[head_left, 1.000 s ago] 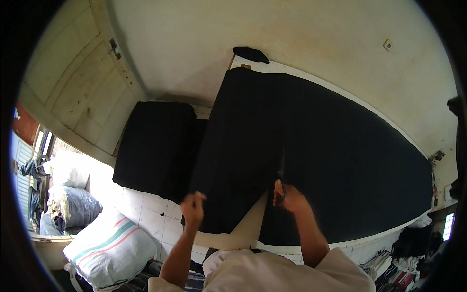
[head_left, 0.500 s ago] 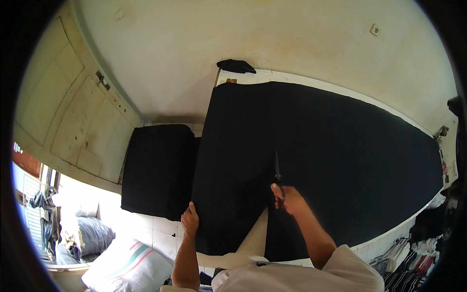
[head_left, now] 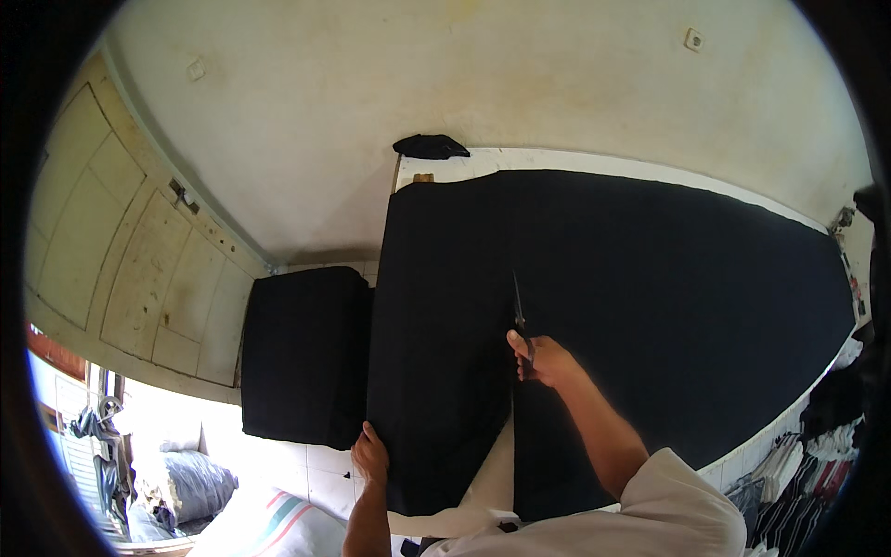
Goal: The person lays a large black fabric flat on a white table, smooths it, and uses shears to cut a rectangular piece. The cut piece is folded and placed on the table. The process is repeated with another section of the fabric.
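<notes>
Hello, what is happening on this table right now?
A person is cutting a large black cloth spread over a white table. The right hand holds scissors, their blades pointing away along an open slit in the cloth. The left hand rests on the near edge of the cut piece. A black stack lies to the left.

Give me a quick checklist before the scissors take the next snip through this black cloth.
1. Scissors gripped in right hand: ok.
2. Left hand steadying the near edge of the black cloth: ok.
3. Left hand away from the blades: ok.
4. Cloth ahead of the blades lying flat: ok.
5. Blades open or closed: cannot tell.
6. Marked cutting line on the cloth: cannot tell.
</notes>
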Tool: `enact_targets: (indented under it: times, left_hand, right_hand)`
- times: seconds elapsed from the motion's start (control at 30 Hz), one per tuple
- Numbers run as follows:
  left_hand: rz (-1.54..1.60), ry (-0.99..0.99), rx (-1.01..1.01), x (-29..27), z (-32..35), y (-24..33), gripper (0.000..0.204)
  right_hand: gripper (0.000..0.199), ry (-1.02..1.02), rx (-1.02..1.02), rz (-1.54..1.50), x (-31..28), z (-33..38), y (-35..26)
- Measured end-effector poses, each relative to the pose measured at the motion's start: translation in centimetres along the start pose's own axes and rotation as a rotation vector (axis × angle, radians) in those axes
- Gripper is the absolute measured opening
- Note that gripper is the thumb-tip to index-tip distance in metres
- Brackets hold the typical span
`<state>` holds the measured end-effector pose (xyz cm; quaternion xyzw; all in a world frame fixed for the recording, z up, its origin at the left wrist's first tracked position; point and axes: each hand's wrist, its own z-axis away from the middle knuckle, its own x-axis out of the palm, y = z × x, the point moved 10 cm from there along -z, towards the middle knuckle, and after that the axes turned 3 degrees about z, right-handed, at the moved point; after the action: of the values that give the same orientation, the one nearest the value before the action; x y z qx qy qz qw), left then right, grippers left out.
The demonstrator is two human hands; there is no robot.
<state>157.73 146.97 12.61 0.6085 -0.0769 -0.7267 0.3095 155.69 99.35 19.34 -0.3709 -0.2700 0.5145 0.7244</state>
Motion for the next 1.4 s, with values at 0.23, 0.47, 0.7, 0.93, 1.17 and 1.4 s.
enact_targets:
  times: [0.23,0.47,0.7,0.93,1.17,1.4]
  left_hand:
    - [-0.018,0.064,0.007,-0.1,0.0,-0.1,0.074]
    - [-0.047,0.078,0.01,0.3,-0.3,-0.9,0.07]
    - [-0.081,0.043,-0.035,0.3,-0.1,-0.6,0.071]
    - [-0.09,0.047,-0.057,0.2,-0.2,-0.5,0.069]
    - [-0.128,0.053,-0.03,0.5,-0.4,-0.6,0.066]
    - [-0.122,0.072,-0.021,-0.2,-0.1,0.1,0.064]
  right_hand:
    - [0.071,-0.052,0.106,0.008,-0.1,-3.2,-1.3]
    - [0.071,0.003,0.084,0.018,-1.2,-6.2,-3.4]
    - [0.072,-0.008,0.066,0.007,-1.7,-10.1,-5.5]
    - [0.071,0.004,0.035,-0.014,-2.4,-12.9,-8.0]
    - [0.07,-0.089,0.093,-0.03,-2.3,-15.5,-10.0]
    - [0.065,-0.043,0.069,-0.015,-3.4,-19.2,-12.1]
